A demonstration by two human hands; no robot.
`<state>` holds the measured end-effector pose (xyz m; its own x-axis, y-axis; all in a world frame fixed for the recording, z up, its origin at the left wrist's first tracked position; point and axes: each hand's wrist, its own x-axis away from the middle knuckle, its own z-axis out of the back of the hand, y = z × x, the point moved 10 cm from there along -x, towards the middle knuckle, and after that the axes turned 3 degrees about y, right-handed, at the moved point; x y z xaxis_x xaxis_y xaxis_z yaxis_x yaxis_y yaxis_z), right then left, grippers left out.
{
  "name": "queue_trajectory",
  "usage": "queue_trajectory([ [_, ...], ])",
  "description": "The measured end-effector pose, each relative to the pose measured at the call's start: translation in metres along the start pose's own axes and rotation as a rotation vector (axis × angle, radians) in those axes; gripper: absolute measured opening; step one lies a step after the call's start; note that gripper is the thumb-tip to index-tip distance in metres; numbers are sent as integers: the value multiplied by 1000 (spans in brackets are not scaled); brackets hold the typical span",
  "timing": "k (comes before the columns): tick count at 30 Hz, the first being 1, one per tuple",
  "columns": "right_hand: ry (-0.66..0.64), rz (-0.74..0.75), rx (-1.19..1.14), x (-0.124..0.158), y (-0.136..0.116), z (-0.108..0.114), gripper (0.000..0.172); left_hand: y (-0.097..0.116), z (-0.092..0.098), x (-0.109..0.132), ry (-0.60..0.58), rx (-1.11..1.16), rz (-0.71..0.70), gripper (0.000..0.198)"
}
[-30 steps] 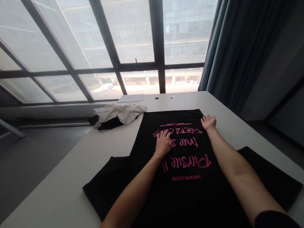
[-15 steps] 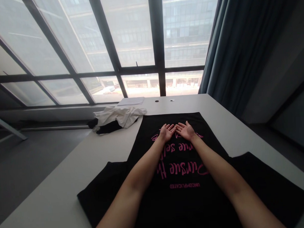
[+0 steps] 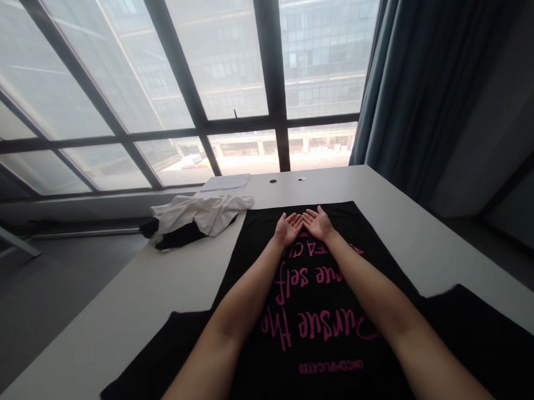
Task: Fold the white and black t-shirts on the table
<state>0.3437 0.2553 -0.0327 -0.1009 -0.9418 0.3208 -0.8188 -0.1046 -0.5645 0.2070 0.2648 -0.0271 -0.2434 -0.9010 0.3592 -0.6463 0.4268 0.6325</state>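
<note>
A black T-shirt (image 3: 325, 349) with pink lettering lies spread flat on the white table (image 3: 164, 279), its hem toward the window. My left hand (image 3: 287, 229) and my right hand (image 3: 317, 224) rest side by side near the hem on the middle of the shirt. Both are open with the palms turned up and the fingers stretched out, and the fingertips almost touch each other. Neither hand holds anything.
A crumpled white garment (image 3: 204, 211) over something dark (image 3: 176, 239) sits at the table's left edge. A sheet of paper (image 3: 225, 182) and two cable holes (image 3: 273, 180) lie near the far edge. Large windows stand behind, a dark curtain (image 3: 420, 78) to the right.
My right hand came in from the shirt's right edge to the middle, and my left hand turned palm up. Both then slid slightly farther toward the hem as the view moved closer.
</note>
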Motion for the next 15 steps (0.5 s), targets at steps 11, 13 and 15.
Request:
queue_trajectory([
  [11, 230, 251, -78, -13, -148, 100, 53, 151, 106, -18, 256, 52, -186, 40],
  [13, 208, 243, -76, -19, -130, 80, 52, 134, 88, -23, 218, 56, -192, 39],
  [15, 132, 170, -54, -28, -88, 46, 49, 95, 56, -32, 144, 54, -156, 38],
])
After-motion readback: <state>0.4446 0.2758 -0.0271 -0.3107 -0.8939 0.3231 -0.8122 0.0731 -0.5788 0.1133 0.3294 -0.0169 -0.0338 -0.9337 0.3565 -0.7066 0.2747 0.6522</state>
